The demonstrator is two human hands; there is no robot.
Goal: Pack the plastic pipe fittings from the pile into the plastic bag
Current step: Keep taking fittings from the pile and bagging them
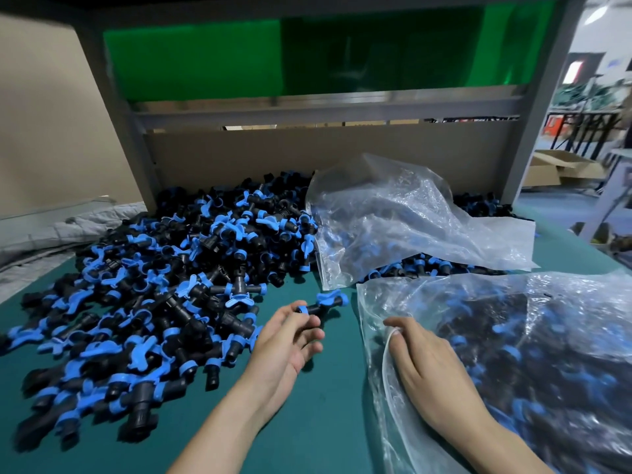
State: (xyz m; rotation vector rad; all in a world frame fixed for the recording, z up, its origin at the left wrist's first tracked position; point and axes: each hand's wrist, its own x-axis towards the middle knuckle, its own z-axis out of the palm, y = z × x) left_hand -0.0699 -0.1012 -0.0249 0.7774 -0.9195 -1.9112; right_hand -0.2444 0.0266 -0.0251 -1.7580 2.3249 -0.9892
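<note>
1. Green worktop (pixel 307 422) meets a cardboard panel (pixel 307 155) at its far edge.
2. The pile (pixel 154 285) of black-and-blue fittings covers its left side.
3. The left hand (pixel 290 340) pinches one fitting (pixel 323 304) mid-worktop, beside the pile.
4. The right hand (pixel 431 371) grips the mouth of the part-filled plastic bag (pixel 530 354) at the right edge.
5. A crumpled second bag (pixel 393 217) lies behind, overlapping the pile.

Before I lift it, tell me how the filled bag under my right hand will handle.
Probably floppy: the filled bag is thin, wrinkled film that sags around its load. Likely heavy, since fittings pack it. Held only at the rim by the right hand, it may sag and spill.
</note>
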